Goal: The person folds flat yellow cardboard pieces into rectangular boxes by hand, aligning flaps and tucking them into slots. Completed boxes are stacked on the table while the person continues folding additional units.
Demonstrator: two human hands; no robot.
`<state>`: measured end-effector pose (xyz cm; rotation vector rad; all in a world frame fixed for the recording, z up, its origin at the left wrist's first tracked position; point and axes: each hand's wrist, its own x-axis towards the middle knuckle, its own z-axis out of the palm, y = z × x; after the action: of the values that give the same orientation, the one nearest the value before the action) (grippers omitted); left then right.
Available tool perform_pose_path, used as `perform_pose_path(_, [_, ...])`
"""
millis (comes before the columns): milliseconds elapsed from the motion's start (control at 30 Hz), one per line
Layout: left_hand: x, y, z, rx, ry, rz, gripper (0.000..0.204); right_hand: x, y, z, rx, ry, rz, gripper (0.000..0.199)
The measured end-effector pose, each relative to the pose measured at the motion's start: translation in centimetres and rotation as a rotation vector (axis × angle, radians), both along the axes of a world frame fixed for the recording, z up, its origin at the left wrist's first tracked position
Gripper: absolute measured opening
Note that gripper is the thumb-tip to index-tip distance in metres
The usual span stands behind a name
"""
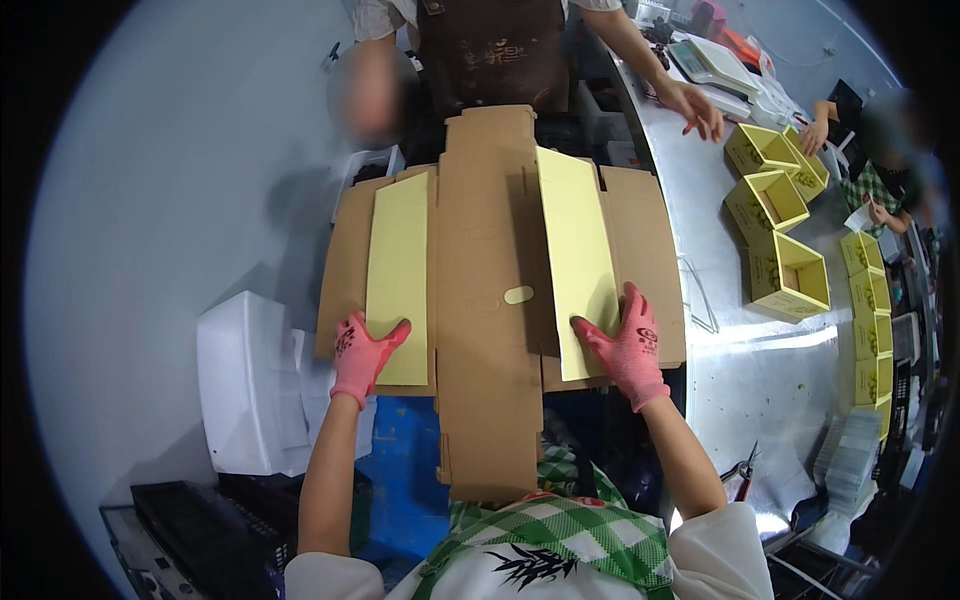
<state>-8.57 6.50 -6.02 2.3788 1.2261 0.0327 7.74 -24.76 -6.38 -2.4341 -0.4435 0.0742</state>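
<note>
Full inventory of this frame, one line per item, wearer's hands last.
flat cardboard blank: 1, brown with yellow panels, centre, held up
open boxes: several, yellow, on the counter at right
metal counter: 1, silver, right
white bin: 1, lower left
black crate: 1, bottom left
co-worker's hand: 1, resting on the counter, top
left hand: pink glove, on the left yellow panel
right hand: pink glove, on the right yellow panel

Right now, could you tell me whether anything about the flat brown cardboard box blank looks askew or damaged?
Nothing stands out. The flat brown cardboard box blank lies unfolded and untorn, its pale yellow panels smooth. The left hand and right hand, in pink gloves, press flat on it.
</note>
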Motion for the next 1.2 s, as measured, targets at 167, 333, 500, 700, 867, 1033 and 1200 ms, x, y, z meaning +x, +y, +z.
perform_pose_path(167, [0.7,2.0,0.5,-0.703,-0.307,-0.042,0.084,1.7,0.2,1.8,0.053,0.283,-0.061,0.089])
perform_pose_path(333, [2.7,-3.2,4.8,0.224,-0.093,-0.275,0.086,5.2,0.3,2.9,0.432,0.558,0.068,0.058])
perform_pose_path(500, [4.7,-8.9,6.4,0.375,0.076,-0.497,0.057,1.8,5.3,5.8,-0.03,0.04,0.022,0.051])
perform_pose_path(700, [3.8,-4.1,11.3,-0.339,0.078,-1.137,0.068,0.7,2.3,7.2,0.439,-0.074,0.59,0.038])
perform_pose_path(867, [3.8,-2.2,11.9,-0.477,0.167,-1.302,0.086,2.9,-2.1,7.4,0.05,-0.11,1.084,0.051])
perform_pose_path(1033, [5.7,-1.8,11.5,-0.185,0.233,-1.51,0.069,3.4,-0.4,7.9,-0.145,-0.427,1.122,0.055])
perform_pose_path(1200, [6.6,-2.9,9.3,0.325,-0.149,-1.457,0.037,4.5,1.1,6.7,0.119,-0.555,1.023,0.047])
